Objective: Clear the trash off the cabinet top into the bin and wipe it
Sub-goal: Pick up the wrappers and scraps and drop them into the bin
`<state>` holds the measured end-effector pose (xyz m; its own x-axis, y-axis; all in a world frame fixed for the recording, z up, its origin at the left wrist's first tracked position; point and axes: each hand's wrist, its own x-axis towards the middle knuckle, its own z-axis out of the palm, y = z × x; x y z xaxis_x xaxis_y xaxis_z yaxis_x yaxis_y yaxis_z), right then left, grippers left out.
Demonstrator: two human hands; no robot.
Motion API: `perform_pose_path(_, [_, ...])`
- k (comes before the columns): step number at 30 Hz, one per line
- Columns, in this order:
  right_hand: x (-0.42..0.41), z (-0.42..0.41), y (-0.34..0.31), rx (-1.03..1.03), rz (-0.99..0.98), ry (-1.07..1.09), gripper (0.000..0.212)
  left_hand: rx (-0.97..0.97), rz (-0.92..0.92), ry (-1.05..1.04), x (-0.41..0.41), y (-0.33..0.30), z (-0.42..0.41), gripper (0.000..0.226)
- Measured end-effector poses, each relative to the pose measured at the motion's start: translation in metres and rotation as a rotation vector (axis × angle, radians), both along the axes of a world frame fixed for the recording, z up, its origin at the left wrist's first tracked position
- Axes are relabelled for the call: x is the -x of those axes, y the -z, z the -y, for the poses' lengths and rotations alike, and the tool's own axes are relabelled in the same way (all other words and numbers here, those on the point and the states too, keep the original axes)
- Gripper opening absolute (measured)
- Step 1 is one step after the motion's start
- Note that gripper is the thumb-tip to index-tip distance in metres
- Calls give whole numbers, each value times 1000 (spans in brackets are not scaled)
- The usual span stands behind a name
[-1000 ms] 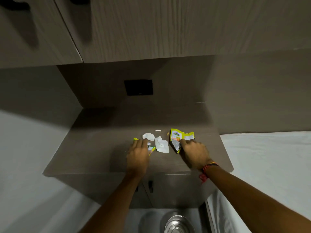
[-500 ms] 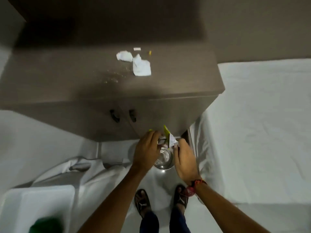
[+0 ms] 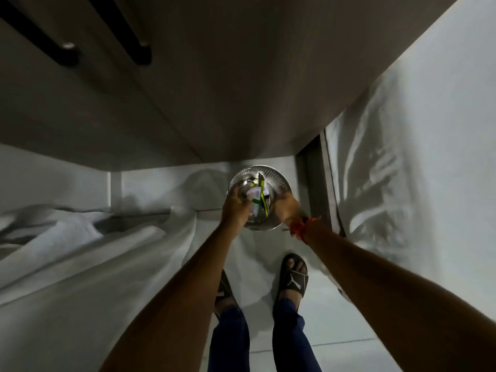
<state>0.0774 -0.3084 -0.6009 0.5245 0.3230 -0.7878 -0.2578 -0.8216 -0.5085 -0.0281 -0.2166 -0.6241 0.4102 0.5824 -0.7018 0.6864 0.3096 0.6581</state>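
Note:
A round shiny metal bin (image 3: 279, 178) stands on the floor under the cabinet's right corner. Both my hands are over its mouth. My left hand (image 3: 236, 208) is at the left rim, its fingers against a whitish wrapper scrap. A yellow-green wrapper (image 3: 261, 196) stands on edge inside the bin mouth between my hands. My right hand (image 3: 286, 208), with a red thread at the wrist, is at the right rim, a small gap away from that wrapper; its fingers are blurred. The cabinet top is out of view.
The cabinet front (image 3: 188, 89) with two dark door handles (image 3: 128, 36) fills the upper view. A white sheet (image 3: 416, 130) hangs at the right, and rumpled white cloth (image 3: 80, 237) lies at the left. My feet in black sandals (image 3: 294, 277) stand just behind the bin.
My hands have carried the wrappers from the cabinet top down to the bin mouth. My head has tipped down, so the cabinet top and the white scraps on it have left the view.

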Motion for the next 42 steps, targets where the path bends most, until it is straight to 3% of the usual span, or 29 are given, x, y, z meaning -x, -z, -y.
perform_pose_path(2, [-2, 5, -3, 41, 131, -81, 43, -54, -60, -25, 11, 1, -6, 48])
perform_pose_path(5, [-4, 2, -39, -64, 379, -211, 31, -214, -86, -30, 16, -38, -19, 30])
perform_pose_path(9, [-13, -38, -134, -341, 657, -268, 26, -416, 163, -22, -1, -142, -44, 21])
perform_pose_path(17, [-38, -135, -396, -1074, 1072, -256, 20, -1090, 661, -219, -24, -409, -130, 15])
perform_pose_path(20, [-56, -163, -460, -1138, 1151, -215, 21, -1275, 545, -143, -33, -477, -177, 15])
perform_pose_path(23, [-79, -193, -494, -981, 1200, -233, 18, -1359, 298, 37, -53, -518, -222, 21])
perform_pose_path(27, [-99, -220, -500, -567, 1247, -670, 41, -1272, 51, 354, -86, -532, -260, 35])
perform_pose_path(29, [-98, -230, -500, -482, 1294, -787, 36, -1300, -74, 482, -98, -530, -264, 26])
perform_pose_path(31, [-96, -235, -504, -514, 1253, -740, 24, -1336, -83, 424, -102, -529, -260, 21])
perform_pose_path(34, [-89, -229, -503, -618, 1270, -567, 16, -1380, 181, 95, -91, -526, -239, 23])
perform_pose_path(38, [-62, -167, -482, -1061, 1029, -180, 8, -1264, 682, -222, -49, -493, -170, 19])
perform_pose_path(40, [-39, -122, -446, -1135, 1032, -146, 9, -1144, 801, -270, -29, -454, -123, 17])
perform_pose_path(42, [-16, -80, -387, -1047, 1003, -173, 14, -1077, 741, -243, -12, -398, -81, 18])
